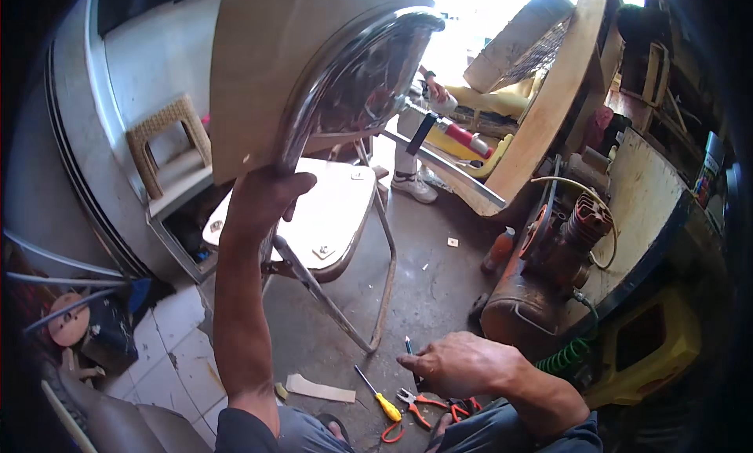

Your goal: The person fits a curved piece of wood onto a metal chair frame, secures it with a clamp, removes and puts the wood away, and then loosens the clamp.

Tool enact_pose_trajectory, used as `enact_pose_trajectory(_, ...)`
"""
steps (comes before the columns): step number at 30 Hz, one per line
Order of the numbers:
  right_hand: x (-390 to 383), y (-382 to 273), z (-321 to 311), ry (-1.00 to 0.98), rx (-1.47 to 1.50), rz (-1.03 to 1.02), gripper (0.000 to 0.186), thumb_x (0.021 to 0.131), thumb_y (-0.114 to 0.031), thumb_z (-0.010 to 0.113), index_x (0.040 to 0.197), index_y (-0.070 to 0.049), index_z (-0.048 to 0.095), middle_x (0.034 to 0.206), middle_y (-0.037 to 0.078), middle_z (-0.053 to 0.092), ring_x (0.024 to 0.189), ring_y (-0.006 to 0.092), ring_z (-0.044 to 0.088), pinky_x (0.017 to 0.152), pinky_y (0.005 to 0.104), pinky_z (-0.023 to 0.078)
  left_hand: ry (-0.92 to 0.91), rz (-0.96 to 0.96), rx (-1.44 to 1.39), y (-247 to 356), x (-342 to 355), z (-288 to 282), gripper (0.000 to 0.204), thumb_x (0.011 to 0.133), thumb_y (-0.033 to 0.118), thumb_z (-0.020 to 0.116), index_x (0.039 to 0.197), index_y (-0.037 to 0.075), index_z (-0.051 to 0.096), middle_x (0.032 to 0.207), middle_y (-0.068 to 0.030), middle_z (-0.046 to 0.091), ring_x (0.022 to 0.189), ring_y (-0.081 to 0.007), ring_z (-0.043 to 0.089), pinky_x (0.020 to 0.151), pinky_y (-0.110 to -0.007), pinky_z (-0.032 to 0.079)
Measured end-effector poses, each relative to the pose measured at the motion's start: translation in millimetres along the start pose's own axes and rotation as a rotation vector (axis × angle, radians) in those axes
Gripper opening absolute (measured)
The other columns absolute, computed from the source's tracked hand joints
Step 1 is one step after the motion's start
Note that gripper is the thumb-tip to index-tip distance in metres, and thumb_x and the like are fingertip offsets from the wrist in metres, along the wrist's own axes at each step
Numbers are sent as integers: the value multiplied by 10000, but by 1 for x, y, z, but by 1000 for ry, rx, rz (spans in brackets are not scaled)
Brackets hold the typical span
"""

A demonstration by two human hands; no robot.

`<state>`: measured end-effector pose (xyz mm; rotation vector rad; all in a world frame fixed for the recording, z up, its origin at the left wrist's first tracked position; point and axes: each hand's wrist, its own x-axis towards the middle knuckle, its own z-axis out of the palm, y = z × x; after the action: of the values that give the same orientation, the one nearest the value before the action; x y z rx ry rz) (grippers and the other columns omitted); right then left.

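Note:
My left hand [271, 198] is wrapped round the lower part of a bent chrome tube [298, 116] on a folding chair. A thin brown board [245, 84] stands behind that tube, touching or close to it. A bar clamp [463, 138] with a red handle sits at the right side of the chair's back. Below is the chair's white seat [337, 198], with small square pads on it. Low on the right, my right hand [463, 365] is closed round a dark pencil [408, 344], only its pointed end showing.
On the floor lie a yellow-handled screwdriver [384, 403], orange-handled pliers [420, 406] and a wood offcut [320, 389]. An air compressor [525, 296] and an orange bottle [499, 251] stand at right. Another person's foot [413, 188] shows beyond the chair; a woven stool [169, 143] is at left.

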<state>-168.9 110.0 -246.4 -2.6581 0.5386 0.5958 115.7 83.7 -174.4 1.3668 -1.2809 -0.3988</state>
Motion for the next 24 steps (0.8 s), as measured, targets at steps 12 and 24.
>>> enact_pose_trajectory(12, 6, 19, 22, 118, -14, -136, 230, 884, -98, 545, 1078, 24, 553, 818, 203, 644, 788, 363, 666, 654, 458, 529, -32, -90, 36, -3, -5, -17, 254, 730, 147, 717, 547, 64, 561, 474, -5, 489, 410, -96, 458, 423, -275, 345)
enact_pose_trajectory(24, 41, 18, 18, -114, 23, -338, 416, 923, -227, 538, 1269, 5, 530, 1020, 198, 669, 970, 336, 653, 807, 446, 523, 24, -165, -23, -47, -12, -96, 175, 671, 141, 811, 657, 33, 675, 535, -8, 544, 452, -92, 480, 440, -266, 353)
